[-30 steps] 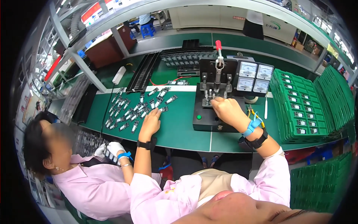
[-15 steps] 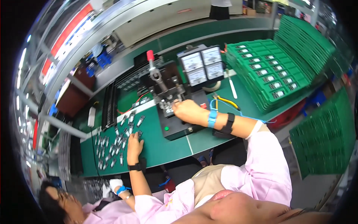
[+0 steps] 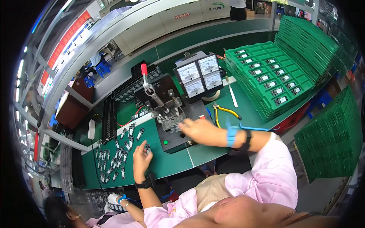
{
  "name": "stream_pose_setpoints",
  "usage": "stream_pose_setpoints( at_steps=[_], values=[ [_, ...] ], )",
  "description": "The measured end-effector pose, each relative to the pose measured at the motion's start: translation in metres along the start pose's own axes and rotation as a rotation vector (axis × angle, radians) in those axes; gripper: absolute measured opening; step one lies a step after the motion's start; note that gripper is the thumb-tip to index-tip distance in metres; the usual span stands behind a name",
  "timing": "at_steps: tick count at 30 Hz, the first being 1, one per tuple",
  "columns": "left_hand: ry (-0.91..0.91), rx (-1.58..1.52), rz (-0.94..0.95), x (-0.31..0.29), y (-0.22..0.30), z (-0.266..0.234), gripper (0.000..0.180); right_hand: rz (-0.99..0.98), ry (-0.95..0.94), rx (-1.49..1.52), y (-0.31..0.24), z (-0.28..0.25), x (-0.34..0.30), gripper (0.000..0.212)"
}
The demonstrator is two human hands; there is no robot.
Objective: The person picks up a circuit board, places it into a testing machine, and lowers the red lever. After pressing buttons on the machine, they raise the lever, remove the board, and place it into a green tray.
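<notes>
My left hand is raised over the green mat, fingers pinched around a small circuit board. Several similar small boards with white parts lie scattered just left of it. My right hand, smeared by motion, is at the front right of a black test fixture; whether its fingers hold anything cannot be made out. The fixture's toggle clamp with a red handle stands upright. A green button sits on the fixture's front left corner.
A four-dial meter panel stands behind the fixture. Yellow-handled pliers and a white-handled tool lie to the right. Green trays of boards are stacked at the far right. A co-worker's gloved hand shows at the lower left.
My right hand has drawn back from the fixture, toward me and right. My left hand has lifted away from the scattered boards, rightward, with a board in its fingers. The view has shifted slightly.
</notes>
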State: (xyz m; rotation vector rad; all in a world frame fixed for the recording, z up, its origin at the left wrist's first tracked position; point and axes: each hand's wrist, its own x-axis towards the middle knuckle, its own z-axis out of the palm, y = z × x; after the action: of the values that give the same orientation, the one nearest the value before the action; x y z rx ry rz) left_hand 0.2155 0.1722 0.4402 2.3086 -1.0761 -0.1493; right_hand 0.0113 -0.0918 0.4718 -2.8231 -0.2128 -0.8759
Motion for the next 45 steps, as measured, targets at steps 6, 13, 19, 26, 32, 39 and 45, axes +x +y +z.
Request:
stream_pose_setpoints(
  at_steps=[6,13,19,26,32,39,45],
  values=[
    [0.164,-0.404,-0.092,-0.047,-0.014,0.002,0.042,0.376,0.196,-0.515,0.182,-0.142,-0.038,0.027],
    [0.288,-0.515,-0.058,-0.042,0.019,0.004,0.039,0.792,-0.341,-0.632,0.398,-0.192,-0.165,0.030],
    [0.233,-0.579,-0.045,-0.044,0.031,0.007,0.019,0.663,-0.007,-0.534,0.390,-0.183,-0.157,0.037],
    [0.181,-1.135,-0.009,-0.035,0.084,0.041,0.020,0.257,0.005,0.415,0.108,-0.154,-0.005,0.030],
    [0.068,-1.317,0.090,-0.017,0.117,0.074,0.016,-0.198,-0.042,0.203,-0.021,-0.031,0.012,0.043],
    [0.319,-0.433,0.326,-0.026,0.078,0.072,0.036,-0.053,0.062,0.084,0.011,0.043,0.021,0.037],
    [0.341,-0.041,0.412,-0.027,0.058,0.090,0.056,0.020,-0.045,-0.101,0.012,0.056,0.035,0.037]
  ],
)
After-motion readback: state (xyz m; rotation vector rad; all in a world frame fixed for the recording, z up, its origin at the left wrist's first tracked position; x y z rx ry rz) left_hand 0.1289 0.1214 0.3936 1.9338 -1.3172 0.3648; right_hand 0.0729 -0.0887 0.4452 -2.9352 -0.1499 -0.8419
